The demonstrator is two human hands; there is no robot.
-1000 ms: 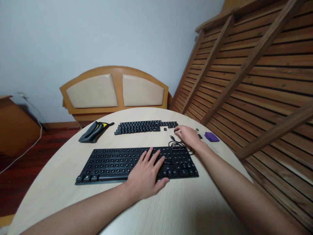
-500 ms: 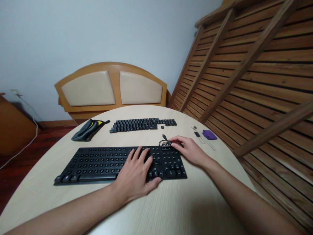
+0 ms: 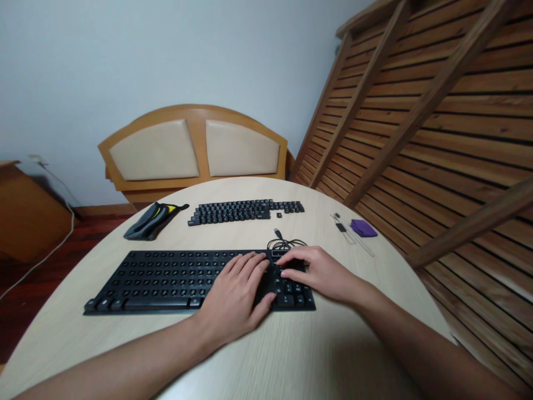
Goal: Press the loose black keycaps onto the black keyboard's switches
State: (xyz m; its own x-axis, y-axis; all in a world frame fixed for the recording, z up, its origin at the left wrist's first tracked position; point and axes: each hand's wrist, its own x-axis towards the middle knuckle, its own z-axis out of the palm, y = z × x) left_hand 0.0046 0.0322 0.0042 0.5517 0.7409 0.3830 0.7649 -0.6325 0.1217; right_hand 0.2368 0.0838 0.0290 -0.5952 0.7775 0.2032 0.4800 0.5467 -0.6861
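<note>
Black keyboard (image 3: 166,278): left hand (image 3: 239,297) flat, steadying; right hand (image 3: 322,272) fingertips pinched over a key — press straight down, grip contents unclear.

Both forearms bare, reaching in from the near edge of the worktop twd its middle. Left hand (image 3: 237,297) palm down, fingers spread slightly & nearly straight, thumb out to the right. Right hand (image 3: 320,272) palm down just beside it, fingers curled a bit, tips pointing left, index pressed down. Hands close, fingertips nearly meeting; no grip closed on anything.
</note>
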